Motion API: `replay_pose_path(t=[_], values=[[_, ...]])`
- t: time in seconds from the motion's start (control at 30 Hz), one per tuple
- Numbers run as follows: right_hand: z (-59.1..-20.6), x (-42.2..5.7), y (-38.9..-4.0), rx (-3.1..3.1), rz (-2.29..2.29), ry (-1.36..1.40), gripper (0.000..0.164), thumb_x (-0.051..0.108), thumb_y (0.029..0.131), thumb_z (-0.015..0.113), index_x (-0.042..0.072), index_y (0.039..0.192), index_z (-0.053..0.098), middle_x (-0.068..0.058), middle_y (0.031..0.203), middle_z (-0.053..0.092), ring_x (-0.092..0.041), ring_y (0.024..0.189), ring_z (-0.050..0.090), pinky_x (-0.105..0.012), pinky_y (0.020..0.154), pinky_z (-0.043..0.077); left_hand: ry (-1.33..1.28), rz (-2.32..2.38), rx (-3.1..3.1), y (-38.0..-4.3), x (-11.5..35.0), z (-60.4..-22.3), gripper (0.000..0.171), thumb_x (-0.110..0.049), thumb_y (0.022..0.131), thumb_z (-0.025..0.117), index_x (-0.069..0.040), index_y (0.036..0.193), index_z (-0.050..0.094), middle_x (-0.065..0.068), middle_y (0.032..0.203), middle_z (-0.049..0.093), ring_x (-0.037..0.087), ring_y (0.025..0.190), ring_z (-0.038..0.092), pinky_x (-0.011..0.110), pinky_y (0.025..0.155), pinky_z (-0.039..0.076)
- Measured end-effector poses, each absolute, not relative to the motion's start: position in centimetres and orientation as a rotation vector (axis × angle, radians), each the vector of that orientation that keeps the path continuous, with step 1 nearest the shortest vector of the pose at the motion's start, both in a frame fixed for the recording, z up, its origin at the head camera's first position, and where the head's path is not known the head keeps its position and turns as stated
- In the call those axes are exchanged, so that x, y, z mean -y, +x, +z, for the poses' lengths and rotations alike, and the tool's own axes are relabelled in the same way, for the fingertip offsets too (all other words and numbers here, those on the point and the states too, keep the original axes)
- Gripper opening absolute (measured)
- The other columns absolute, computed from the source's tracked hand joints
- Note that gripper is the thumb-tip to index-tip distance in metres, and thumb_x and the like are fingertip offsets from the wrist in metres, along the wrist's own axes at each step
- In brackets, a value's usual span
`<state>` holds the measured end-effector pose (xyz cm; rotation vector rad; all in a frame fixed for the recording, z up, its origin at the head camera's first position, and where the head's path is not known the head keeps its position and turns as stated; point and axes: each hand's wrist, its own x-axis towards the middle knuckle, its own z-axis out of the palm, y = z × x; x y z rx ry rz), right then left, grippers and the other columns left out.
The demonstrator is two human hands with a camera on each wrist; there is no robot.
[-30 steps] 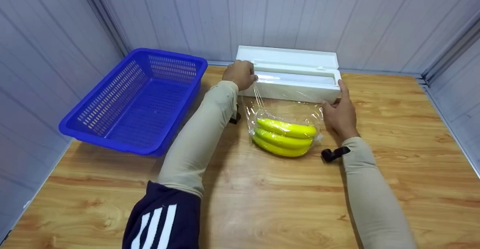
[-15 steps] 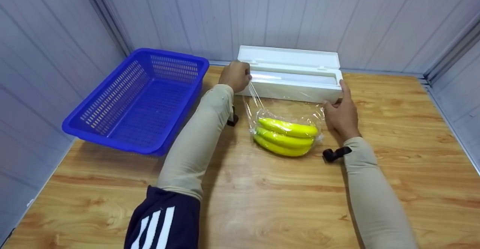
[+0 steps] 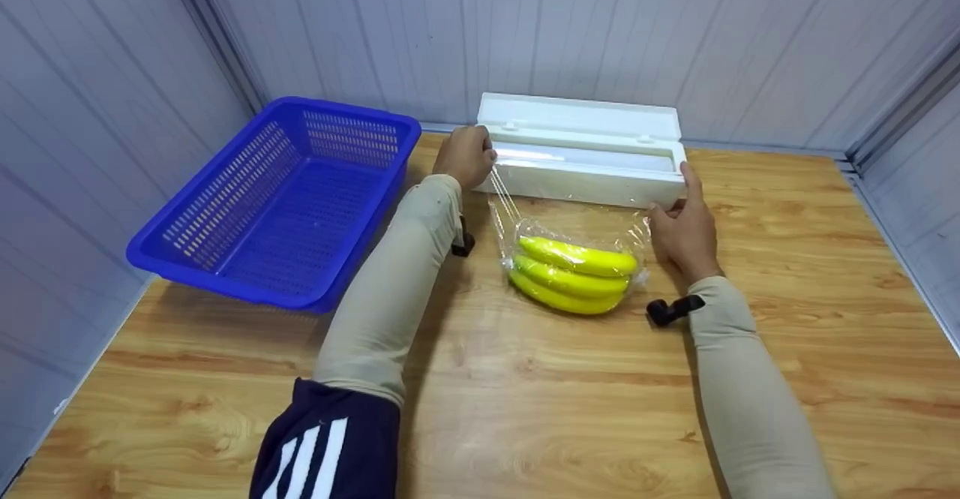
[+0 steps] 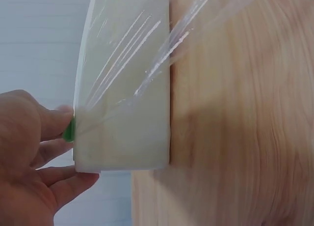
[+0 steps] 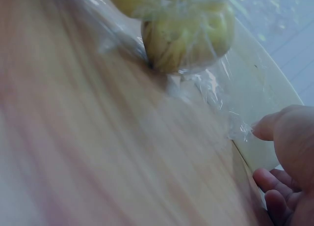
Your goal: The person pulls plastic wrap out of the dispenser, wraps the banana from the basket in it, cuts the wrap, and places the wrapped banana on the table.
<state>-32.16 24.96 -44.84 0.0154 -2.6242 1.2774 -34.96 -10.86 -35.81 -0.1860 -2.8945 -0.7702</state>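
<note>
In the head view a white cling film box [image 3: 592, 187] stands at the back with its lid up and a roll inside. Film [image 3: 505, 197] runs from it in taut creases over a bunch of three yellow bananas [image 3: 571, 280], which is wrapped and lies on the table. My left hand [image 3: 462, 157] is at the box's left end. There, thumb and forefinger pinch a small green slider [image 4: 69, 131] on the box edge, while other fingers touch the end. My right hand [image 3: 685, 235] grips the box's right end, thumb on the front near loose film.
A blue plastic basket [image 3: 315, 217] with slotted sides stands at the left of the wooden table [image 3: 555, 401]. Pale panel walls [image 3: 570, 26] close off the back and both sides.
My left hand has slid left along the box to its left end, and the film creases below it have shifted left too. The right hand keeps its place on the box.
</note>
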Motion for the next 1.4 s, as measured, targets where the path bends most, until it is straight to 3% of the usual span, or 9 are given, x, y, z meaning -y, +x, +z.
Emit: replay_pose_path(t=[0.3,1.03,1.4], values=[[-44.8,-25.0,-32.1,2.630,1.304,0.013,0.085,0.022,0.095,0.062,0.036,0.161,0.010,-0.026,0.123,0.060,-0.032,0.106,0.060,-0.046,0.087,0.047,-0.176,-0.818,2.860,-35.1,11.7,-36.4,0.007,-0.007,0.098,0.059,-0.002,0.093,0.059,0.011,0.093,0.062,0.026,0.093,0.058,0.040,0.085,0.047],[-44.9,-25.1,-32.1,2.608,1.307,0.032,0.085,0.021,0.095,0.063,0.033,0.162,0.012,-0.024,0.118,0.062,-0.028,0.098,0.060,-0.037,0.080,0.048,-0.080,-0.913,2.821,-34.9,11.4,-36.8,0.004,-0.009,0.099,0.059,-0.006,0.097,0.059,0.008,0.094,0.063,0.023,0.088,0.058,0.037,0.078,0.047],[-44.9,-24.7,-32.0,2.565,1.365,0.010,0.089,0.021,0.095,0.065,0.032,0.162,0.008,-0.023,0.118,0.060,-0.027,0.099,0.058,-0.037,0.082,0.048,0.014,-1.111,2.645,-34.4,11.6,-38.4,0.011,-0.015,0.097,0.064,-0.005,0.103,0.064,0.009,0.115,0.068,0.023,0.103,0.062,0.038,0.091,0.048]])
